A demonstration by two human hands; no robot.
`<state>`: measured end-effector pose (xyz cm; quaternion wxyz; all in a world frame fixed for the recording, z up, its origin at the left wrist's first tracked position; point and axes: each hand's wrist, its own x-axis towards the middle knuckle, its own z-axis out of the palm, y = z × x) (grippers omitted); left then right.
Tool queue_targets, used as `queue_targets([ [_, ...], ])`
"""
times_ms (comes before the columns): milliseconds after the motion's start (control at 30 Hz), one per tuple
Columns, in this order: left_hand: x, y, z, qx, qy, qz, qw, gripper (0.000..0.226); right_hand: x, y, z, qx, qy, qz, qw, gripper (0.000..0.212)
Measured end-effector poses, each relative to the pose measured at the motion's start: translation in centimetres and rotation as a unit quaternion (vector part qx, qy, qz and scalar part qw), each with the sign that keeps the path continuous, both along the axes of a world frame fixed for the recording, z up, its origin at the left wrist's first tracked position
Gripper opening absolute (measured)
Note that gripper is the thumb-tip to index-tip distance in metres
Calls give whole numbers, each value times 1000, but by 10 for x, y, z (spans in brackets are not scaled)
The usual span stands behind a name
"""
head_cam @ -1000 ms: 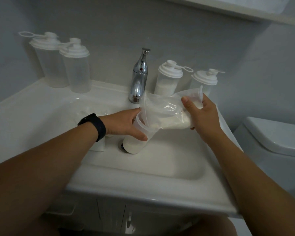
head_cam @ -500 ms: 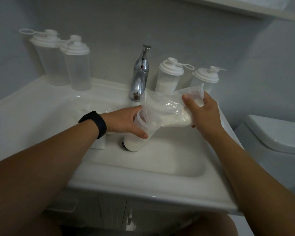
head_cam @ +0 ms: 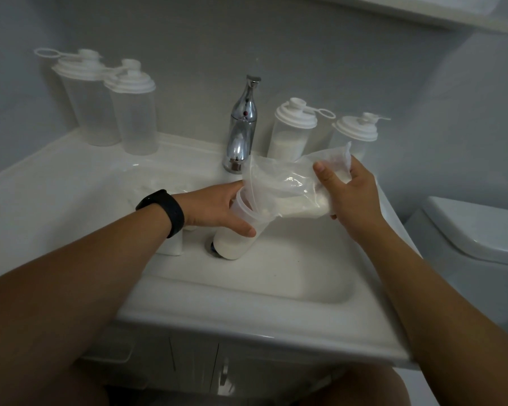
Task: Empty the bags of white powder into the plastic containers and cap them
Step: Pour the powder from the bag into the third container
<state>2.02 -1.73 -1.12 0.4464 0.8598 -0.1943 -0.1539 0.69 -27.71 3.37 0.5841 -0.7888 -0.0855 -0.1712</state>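
Head view: left hand point(head_cam: 217, 209) grips the open container point(head_cam: 236, 234), tilted in the sink point(head_cam: 276, 276). Right hand point(head_cam: 349, 194) pinches the powder bag point(head_cam: 288, 189), its mouth inside the container rim.

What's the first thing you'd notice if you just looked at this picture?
Two hands pouring white powder in the sink: the right hand tips a clear bag into an open container that the left hand grips. Behind them stands a shiny tap, with capped containers on both sides.
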Motion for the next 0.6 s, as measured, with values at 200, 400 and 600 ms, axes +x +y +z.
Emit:
queue_targets([
  [200, 2, 0, -1, 3, -6, 1, 1000, 81, 0, 1, 0, 0, -1, 3, 1000, 8],
  [400, 1, -1, 0, -3, 0, 1, 1000, 78, 0, 0, -1, 7, -1, 5, 1000, 11],
  [600, 1, -1, 0, -5, 2, 1, 1000, 69, 0, 1, -1, 0, -1, 10, 1000, 8],
])
